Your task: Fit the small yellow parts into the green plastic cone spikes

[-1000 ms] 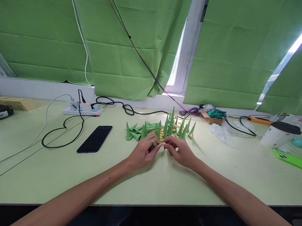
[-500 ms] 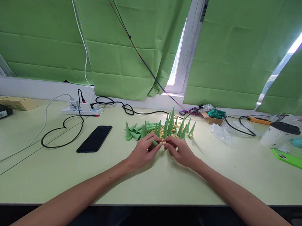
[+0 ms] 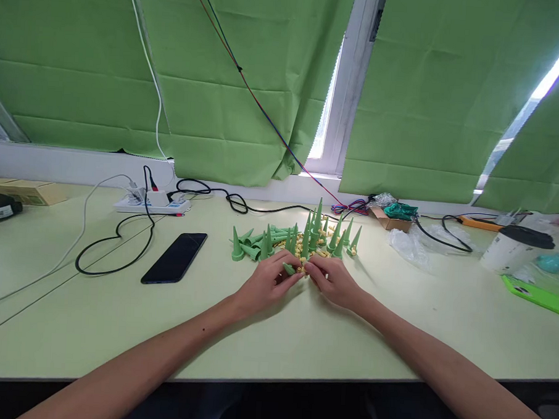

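Note:
My left hand (image 3: 273, 275) pinches a green plastic cone (image 3: 288, 269), its tapered end toward the palm and its other end toward my right hand. Close against it, my right hand (image 3: 331, 277) has thumb and forefinger together at small yellowish pieces (image 3: 305, 273); whether one is gripped is too small to make out. Just beyond both hands lies a cluster of green cones, several upright, like the tall cone (image 3: 316, 226), and others on their sides, like the lying cones (image 3: 252, 250). Small yellow pieces (image 3: 323, 241) are scattered among them.
A black phone (image 3: 174, 258) lies to the left, near looped cables and a power strip (image 3: 152, 204). On the right are a small cardboard box (image 3: 390, 219), crumpled plastic (image 3: 410, 246), a lidded paper cup (image 3: 513, 252) and a green phone case (image 3: 537, 295).
The cone in my left hand has tilted and dropped slightly toward the table. My right fingertips have moved a little, still close to the left ones.

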Demonstrator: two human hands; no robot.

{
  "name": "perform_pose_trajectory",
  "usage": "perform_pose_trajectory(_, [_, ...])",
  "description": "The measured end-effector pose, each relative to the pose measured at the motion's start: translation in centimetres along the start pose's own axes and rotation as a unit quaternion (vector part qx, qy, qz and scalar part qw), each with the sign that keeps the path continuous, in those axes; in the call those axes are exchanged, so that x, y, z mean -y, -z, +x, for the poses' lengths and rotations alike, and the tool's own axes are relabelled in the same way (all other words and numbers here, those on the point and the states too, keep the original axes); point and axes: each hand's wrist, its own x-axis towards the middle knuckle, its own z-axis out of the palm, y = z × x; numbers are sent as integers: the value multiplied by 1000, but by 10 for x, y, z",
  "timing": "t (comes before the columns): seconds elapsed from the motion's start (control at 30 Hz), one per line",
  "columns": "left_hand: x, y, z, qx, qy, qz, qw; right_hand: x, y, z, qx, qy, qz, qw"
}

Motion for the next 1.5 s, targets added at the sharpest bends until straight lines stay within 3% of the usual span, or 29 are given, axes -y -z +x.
perform_pose_trajectory(0.7, [-3, -1, 0, 19, 19, -6, 1000, -3, -5, -3, 63, -54, 0, 997])
perform_pose_trajectory(0.97, [-1, -1, 2, -13, 32, 28, 999, 5, -1, -1, 2, -42, 7, 999])
perform_pose_trajectory(1.13, [0, -2, 2, -23, 42, 35, 998, 8, 0, -3, 31, -36, 36, 998])
perform_pose_trajectory(1.5, [2, -2, -1, 10, 45, 26, 999, 1, -4, -2, 27, -36, -9, 999])
